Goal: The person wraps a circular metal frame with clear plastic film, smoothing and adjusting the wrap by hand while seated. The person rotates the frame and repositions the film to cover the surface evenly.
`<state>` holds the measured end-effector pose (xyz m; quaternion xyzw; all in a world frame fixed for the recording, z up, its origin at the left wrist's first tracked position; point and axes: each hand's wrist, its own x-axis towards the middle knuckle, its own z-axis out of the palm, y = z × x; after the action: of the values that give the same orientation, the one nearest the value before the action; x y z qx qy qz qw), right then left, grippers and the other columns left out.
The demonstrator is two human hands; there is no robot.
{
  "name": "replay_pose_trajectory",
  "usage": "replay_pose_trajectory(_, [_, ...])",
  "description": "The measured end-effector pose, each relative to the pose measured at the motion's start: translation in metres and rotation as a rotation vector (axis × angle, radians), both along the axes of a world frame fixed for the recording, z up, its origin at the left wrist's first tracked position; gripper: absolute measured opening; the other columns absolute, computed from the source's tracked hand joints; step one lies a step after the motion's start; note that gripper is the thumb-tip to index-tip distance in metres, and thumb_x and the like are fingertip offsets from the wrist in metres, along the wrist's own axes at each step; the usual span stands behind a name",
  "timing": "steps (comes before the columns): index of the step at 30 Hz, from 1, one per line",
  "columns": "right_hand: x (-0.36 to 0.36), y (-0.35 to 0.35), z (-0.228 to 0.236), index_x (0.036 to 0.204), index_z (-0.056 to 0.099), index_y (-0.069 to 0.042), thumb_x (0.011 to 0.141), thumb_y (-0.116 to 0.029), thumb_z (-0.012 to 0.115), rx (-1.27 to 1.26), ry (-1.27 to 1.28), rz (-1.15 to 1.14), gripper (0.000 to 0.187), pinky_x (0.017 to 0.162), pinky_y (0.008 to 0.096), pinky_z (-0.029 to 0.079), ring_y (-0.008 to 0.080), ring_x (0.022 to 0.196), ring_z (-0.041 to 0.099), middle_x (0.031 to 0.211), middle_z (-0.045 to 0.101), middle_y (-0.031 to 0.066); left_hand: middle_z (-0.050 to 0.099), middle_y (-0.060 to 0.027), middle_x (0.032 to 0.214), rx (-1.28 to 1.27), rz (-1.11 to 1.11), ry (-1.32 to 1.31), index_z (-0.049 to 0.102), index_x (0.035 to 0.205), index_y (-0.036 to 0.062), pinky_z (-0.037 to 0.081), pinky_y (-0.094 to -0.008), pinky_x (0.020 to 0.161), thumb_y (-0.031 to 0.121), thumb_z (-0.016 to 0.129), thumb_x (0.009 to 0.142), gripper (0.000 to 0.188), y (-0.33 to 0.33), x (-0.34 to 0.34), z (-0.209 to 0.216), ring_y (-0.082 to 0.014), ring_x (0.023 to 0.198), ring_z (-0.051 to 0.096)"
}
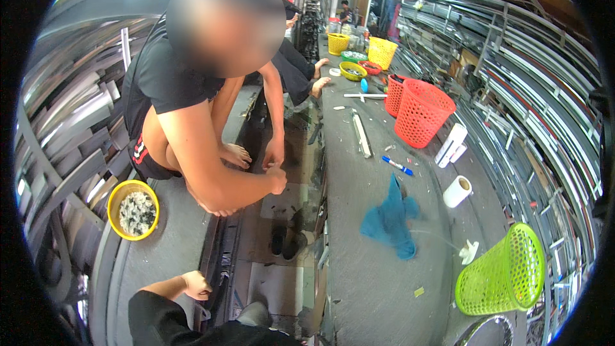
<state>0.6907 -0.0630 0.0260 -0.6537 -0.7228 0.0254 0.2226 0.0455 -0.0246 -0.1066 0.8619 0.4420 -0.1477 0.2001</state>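
Observation:
At the lower left my left hand point(196, 285) comes out of a black sleeve, near the inner edge of the left bench. Its fingers are curled closed, and whatever they may hold is hidden. My right hand is out of the picture. Farther up that bench, beyond my hand, stands a yellow bowl point(155, 200) with small white and black pieces in it. A co-worker in black squats past the bowl, with both hands point(275, 170) brought together over the gap; a tiny item between them is too small to name.
On the right-hand bench point(359, 295) lie a blue cloth point(391, 218) and a blue marker point(397, 165). A white roll point(457, 192), a green basket point(500, 275) and a red basket point(423, 115) stand there. Sandals point(295, 243) are on the floor between benches. Racked profiles point(532, 83) line the right.

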Motion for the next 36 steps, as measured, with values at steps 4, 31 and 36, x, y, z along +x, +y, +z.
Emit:
replay_pose_trajectory(4, [0.005,0.002,-0.005,0.114,0.059,-0.007,0.082,-0.012,0.058,-0.005,0.017,-0.001,0.032,0.089,0.0501,0.042,0.0407,0.101,0.054,0.112,0.059,0.0204,0.061,-0.0098,0.060,0.119,-0.033,-0.136,0.061,0.066,0.0145,0.050,-0.0447,0.053,0.037,0.057,0.076,0.025,-0.003,-0.005,-0.007,-0.0325,0.056,0.061])
replay_pose_trajectory(31, [-0.089,-0.082,0.023,0.127,0.050,-0.005,0.079,-0.011,0.056,-0.256,0.064,-0.548,0.048,0.101,0.0518,0.035,0.0413,0.117,0.045,0.132,0.048,0.0192,0.060,-0.0085,0.066,-0.693,-0.057,0.467,0.065,0.074,0.0160,0.045,-0.0491,0.064,0.035,0.059,0.073,0.019,0.414,0.085,-0.053,-0.0265,0.073,0.060])
replay_pose_trajectory(36, [-0.070,-0.080,0.014,0.112,0.058,-0.012,0.067,-0.012,0.067,-0.229,0.056,-0.522,0.046,0.088,0.0487,0.044,0.0351,0.102,0.056,0.123,0.056,0.0126,0.057,-0.0063,0.064,-0.568,-0.091,0.258,0.064,0.079,0.0156,0.042,-0.0376,0.058,0.019,0.060,0.071,0.010,0.376,0.133,-0.006,-0.0188,0.062,0.054])
